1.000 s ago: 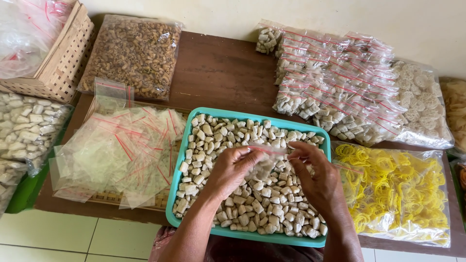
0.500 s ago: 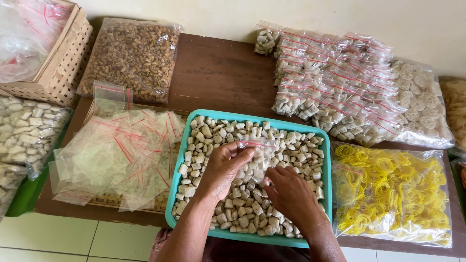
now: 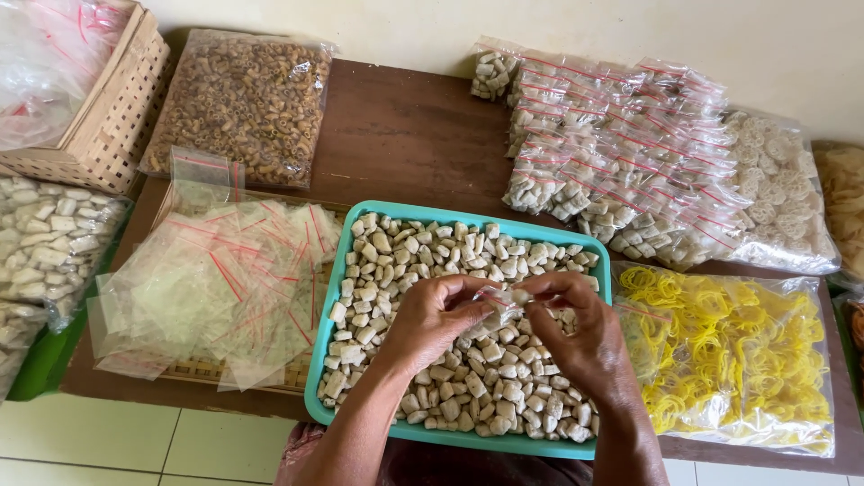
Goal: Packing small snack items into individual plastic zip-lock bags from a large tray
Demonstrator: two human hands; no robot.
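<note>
Having risen from the tray (image 3: 324, 360), the right hand (image 3: 576, 346) rejoins the left hand (image 3: 432, 319); both grips pinch a small bag (image 3: 506, 297).

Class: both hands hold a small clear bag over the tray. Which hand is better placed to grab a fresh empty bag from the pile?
Left, probably. The left hand lies nearer the pile of empty bags; the right hand sits across the tray, toward the yellow rings.
</note>
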